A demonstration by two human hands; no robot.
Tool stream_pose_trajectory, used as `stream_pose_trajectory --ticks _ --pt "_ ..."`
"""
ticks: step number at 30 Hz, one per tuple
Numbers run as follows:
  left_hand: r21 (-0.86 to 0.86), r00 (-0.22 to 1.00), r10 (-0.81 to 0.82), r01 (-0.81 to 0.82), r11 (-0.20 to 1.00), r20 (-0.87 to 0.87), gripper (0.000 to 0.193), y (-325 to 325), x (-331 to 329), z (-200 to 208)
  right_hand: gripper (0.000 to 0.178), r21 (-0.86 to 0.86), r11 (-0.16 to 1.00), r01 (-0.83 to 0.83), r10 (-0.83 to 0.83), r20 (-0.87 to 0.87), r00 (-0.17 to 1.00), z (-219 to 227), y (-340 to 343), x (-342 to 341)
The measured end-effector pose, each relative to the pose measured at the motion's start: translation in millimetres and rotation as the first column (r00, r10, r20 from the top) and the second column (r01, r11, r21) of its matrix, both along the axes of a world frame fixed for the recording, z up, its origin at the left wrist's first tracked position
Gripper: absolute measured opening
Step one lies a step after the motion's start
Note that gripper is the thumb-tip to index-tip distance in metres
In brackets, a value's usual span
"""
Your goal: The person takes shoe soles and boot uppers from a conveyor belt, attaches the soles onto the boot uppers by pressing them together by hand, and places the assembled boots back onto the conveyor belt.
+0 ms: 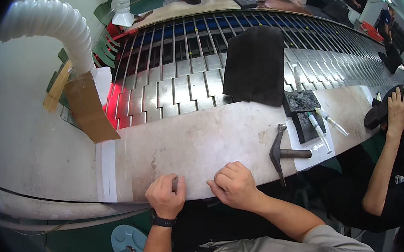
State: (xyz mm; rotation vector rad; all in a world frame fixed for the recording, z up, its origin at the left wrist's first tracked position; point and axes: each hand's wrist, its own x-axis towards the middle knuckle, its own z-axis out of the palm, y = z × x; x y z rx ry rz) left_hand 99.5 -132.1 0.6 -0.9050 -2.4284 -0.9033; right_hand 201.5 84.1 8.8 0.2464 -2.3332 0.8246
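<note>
At the near edge of the pale worktop, my left hand is closed, a watch on its wrist. A small dark patch shows between its thumb and fingers; I cannot make out what it is. To its right my right hand rests in a loose fist on the same edge, and no object shows in it. The two hands are apart. Right of my right hand lies a hammer with a curved dark head and a short handle pointing right.
A dark sheet lies across the metal roller conveyor. Dark blocks and several syringes sit on the right. A co-worker's hand holds a dark shoe. Cardboard stands below a white duct.
</note>
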Motion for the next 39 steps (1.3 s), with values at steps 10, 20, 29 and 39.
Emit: stream_pose_trajectory --ticks 10,20,29,39 --pt "0.019 1.000 0.003 -0.002 1.000 -0.025 0.013 -2.0 -1.0 3.1 0.028 -0.034 0.999 0.036 -0.036 0.007 0.999 1.2 -2.6 -1.2" --pt "0.042 0.998 -0.024 0.026 0.999 -0.064 0.011 -0.9 0.4 2.7 0.014 -0.243 0.969 0.034 -0.032 0.014 0.999 -3.5 -2.5 1.8" --pt "0.025 1.000 0.003 -0.003 1.000 -0.029 0.011 -7.9 -4.2 8.0 0.126 -0.897 -0.417 -0.146 0.429 -0.336 0.838 14.5 43.3 2.4" --pt "0.024 0.999 0.006 -0.006 1.000 0.032 0.011 -11.1 0.3 5.1 0.129 -0.850 -0.484 -0.207 0.506 -0.465 0.726 3.0 46.3 8.4"
